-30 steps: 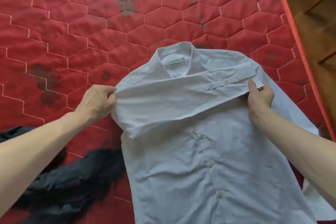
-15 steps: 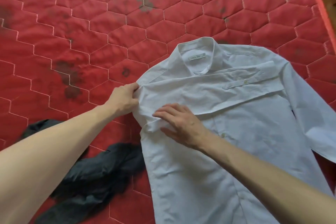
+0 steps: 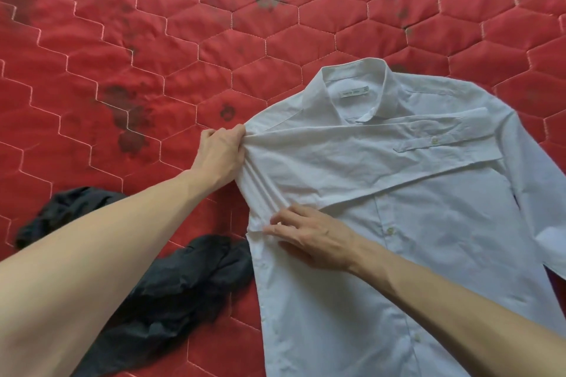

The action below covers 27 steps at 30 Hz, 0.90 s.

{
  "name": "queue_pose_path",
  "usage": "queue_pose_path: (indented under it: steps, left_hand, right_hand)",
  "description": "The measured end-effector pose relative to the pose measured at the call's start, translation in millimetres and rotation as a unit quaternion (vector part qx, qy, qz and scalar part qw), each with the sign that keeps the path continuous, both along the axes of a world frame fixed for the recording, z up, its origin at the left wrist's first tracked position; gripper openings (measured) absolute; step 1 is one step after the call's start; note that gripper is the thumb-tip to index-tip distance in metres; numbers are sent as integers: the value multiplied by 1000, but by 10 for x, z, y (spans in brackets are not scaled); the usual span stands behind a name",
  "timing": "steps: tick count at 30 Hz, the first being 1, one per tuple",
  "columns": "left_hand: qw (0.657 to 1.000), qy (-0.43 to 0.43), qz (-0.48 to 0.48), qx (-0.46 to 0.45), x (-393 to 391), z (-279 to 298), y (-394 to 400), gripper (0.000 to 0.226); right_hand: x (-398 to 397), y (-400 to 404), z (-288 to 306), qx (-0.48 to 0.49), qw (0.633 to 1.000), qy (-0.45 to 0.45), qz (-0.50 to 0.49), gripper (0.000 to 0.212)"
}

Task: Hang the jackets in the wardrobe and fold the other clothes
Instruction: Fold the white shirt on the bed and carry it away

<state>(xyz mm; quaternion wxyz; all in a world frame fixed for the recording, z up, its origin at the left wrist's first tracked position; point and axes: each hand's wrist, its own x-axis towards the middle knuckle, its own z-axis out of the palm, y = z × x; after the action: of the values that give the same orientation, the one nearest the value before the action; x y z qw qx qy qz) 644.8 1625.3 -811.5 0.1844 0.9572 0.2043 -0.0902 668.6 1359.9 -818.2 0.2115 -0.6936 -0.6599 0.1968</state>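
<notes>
One sleeve point(image 3: 352, 150) crosses white shirt's point(image 3: 444, 239) chest.

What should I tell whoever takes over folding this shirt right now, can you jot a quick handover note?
Left hand grips the white shirt at its shoulder fold. Right hand lies flat on the shirt's side edge just below, fingers straight.
The shirt lies buttoned, front up, on the red mattress. One sleeve is folded across the chest; the other sleeve is spread out to the side.
A dark garment lies crumpled beside the shirt, unfolded.
Left: fold the second sleeve and body, then handle the dark garment.
</notes>
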Motion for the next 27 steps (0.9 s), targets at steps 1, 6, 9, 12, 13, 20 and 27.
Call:
queue_pose_path:
  steps: [1,6,9,12,13,20,27]
  left_hand:
    - [1000,-8,12,2,12,-15,-8,11]
    - [999,-14,-20,33,35,21,164,15]
    - [985,-4,-124,121,-16,50,276,21]
    - [973,-26,-140,183,-110,26,226,19]
    - [973,-43,-116,194,-131,19,166,20]
    - [985,-68,-62,147,-145,79,-758,58]
    - [985,39,-150,78,-201,19,-1948,69]
  right_hand:
    - [27,-31,14,6,999,19,-33,32]
    - [515,-373,30,85,910,-12,-405,31]
    - [1008,-741,-8,-25,844,-61,-532,43]
    - [1414,-1162,-104,-253,799,-74,-540,66]
    - [1493,-1265,-137,-292,801,-75,-518,70]
    - [1648,-1493,-105,-292,843,-48,-449,73]
    - [1056,-2139,-228,-318,823,-69,-466,77]
